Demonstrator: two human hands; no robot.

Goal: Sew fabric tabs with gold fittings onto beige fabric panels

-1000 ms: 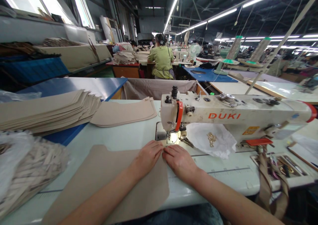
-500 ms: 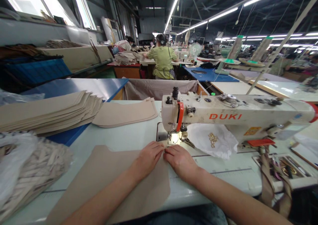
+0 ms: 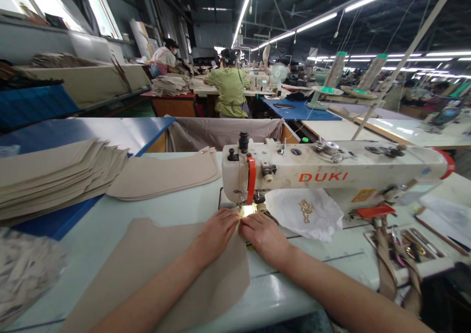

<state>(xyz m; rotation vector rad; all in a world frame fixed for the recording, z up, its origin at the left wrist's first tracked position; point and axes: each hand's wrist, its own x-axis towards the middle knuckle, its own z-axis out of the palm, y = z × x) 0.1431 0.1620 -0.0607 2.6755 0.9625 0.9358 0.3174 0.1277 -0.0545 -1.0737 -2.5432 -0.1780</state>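
Note:
A large beige fabric panel lies across the sewing machine table, its right end at the needle area. My left hand has its fingers pressed together on the panel's edge, just in front of the presser foot. Beside it, my right hand pinches the same edge, its fingertips nearly meeting the left ones. The white sewing machine stands over both hands, its lamp lighting the needle plate. My fingers hide the exact spot of the edge under the foot.
Stacked beige panels lie at the left, with a few more panels behind the hands. Gold metal rings rest on a white cloth. A tool tray and hanging straps are at the right. A person in green sits ahead.
The camera view has shifted slightly, so the machine and panels appear farther left. Both hands remain at the panel's edge by the needle. A second person now shows at the back left.

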